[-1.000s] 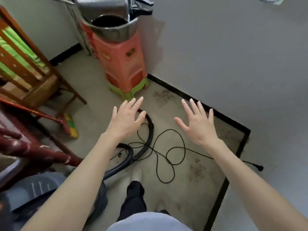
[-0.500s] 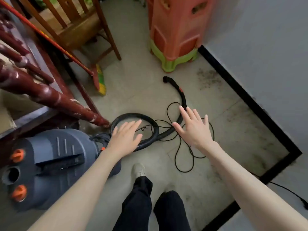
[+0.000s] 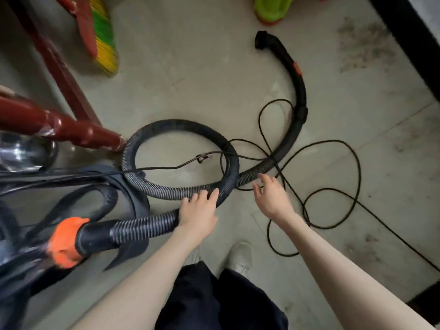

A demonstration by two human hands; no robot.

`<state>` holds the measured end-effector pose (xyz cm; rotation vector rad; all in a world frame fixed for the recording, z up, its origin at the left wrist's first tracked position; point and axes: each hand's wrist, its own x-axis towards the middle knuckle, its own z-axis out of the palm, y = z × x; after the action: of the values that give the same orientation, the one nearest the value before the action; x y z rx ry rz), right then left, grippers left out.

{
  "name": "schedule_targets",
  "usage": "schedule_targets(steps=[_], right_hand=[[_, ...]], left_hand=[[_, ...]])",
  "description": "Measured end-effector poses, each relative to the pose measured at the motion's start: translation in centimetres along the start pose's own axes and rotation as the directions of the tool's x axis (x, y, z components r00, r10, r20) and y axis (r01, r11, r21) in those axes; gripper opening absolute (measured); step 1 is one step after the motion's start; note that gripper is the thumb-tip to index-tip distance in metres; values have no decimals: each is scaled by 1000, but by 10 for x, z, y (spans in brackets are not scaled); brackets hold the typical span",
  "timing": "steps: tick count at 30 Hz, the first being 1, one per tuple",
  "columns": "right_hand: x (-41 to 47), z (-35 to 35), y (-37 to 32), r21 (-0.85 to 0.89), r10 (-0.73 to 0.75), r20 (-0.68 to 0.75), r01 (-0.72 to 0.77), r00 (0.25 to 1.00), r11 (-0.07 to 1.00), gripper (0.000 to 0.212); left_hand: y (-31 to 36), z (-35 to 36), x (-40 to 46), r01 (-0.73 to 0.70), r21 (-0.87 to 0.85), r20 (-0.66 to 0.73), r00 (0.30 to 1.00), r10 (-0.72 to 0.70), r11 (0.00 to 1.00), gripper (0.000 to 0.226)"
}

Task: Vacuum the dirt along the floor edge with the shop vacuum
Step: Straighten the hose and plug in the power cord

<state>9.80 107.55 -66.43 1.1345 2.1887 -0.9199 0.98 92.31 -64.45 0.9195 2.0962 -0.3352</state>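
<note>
Fingers (image 3: 204, 197) of the left hand (image 3: 198, 214), just below the frame's centre, are lying nearly straight over the ribbed black hose (image 3: 181, 191) where its loop is crossing itself, touching it but not visibly curling round it. Fingers (image 3: 258, 188) of the right hand (image 3: 273, 198), a little to the right, are spreading loosely and bending slightly, hovering just beside the hose and gripping nothing.

Trouble is most likely coming from the thin black power cord (image 3: 333, 194), which is looping across the hose in several places in the centre and centre-right. If either hand is lifting the hose without freeing it, the cord is probably going to snag, drag along, or tug at its plug. The coil in the hose is also likely to kink or twist when pulled straight, and the red furniture leg (image 3: 71, 129) at the left is touching the coil and may be catching it.

As for looks, the hose is running from an orange collar (image 3: 64, 241) on the dark vacuum body (image 3: 14, 294) at the lower left, curling once in the centre, then arcing up to a curved rigid black nozzle (image 3: 281, 53) lying on the floor at the upper centre-right. Dirt (image 3: 364, 48) is showing as grey smudges at the upper right, beside the black floor edge (image 3: 404, 32), near the nozzle but not touching it.
</note>
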Motion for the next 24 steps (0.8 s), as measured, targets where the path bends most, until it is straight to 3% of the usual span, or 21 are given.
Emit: schedule_targets(steps=[2, 3, 5, 7, 10, 15, 16, 18, 20, 22, 23, 24], right_hand=[[34, 33, 19, 183, 116, 76, -128, 990, 975, 36], [49, 48, 26, 338, 185, 155, -228, 970, 913, 34], [73, 79, 34, 634, 293, 360, -463, 886, 619, 26], [92, 106, 35, 783, 329, 483, -569, 812, 253, 21], [109, 136, 26, 816, 209, 578, -557, 789, -154, 32], [109, 149, -4, 769, 123, 568, -471, 814, -432, 25], [112, 153, -5, 755, 109, 562, -455, 820, -473, 23], [108, 154, -7, 779, 79, 554, -483, 829, -401, 13], [99, 151, -3, 802, 68, 580, -554, 812, -225, 13], [84, 129, 0, 804, 98, 592, -594, 800, -4, 27], [74, 108, -4, 804, 86, 591, -594, 802, 16, 37], [66, 86, -7, 811, 68, 585, -583, 808, -48, 42]], left_hand=[[6, 13, 34, 13, 12, 0, 1000, -13, 1000, 72], [7, 14, 46, 20, -11, -4, 1000, -20, 1000, 70], [7, 10, 60, 37, -74, -19, 999, -39, 997, 65], [3, 0, 65, 41, -141, -56, 997, -49, 989, 60], [-6, -18, 68, 17, -286, -131, 990, -56, 958, 58], [-13, -25, 65, -44, -409, -181, 983, -34, 911, 62], [-13, -24, 63, -59, -427, -186, 982, -24, 902, 62], [-11, -26, 58, -94, -452, -208, 978, -3, 887, 59], [-9, -32, 51, -129, -472, -230, 973, 19, 872, 56], [-7, -40, 39, -172, -501, -235, 970, 58, 848, 58], [-5, -44, 30, -195, -522, -234, 969, 81, 830, 60], [-3, -47, 20, -218, -545, -231, 967, 105, 809, 62]])
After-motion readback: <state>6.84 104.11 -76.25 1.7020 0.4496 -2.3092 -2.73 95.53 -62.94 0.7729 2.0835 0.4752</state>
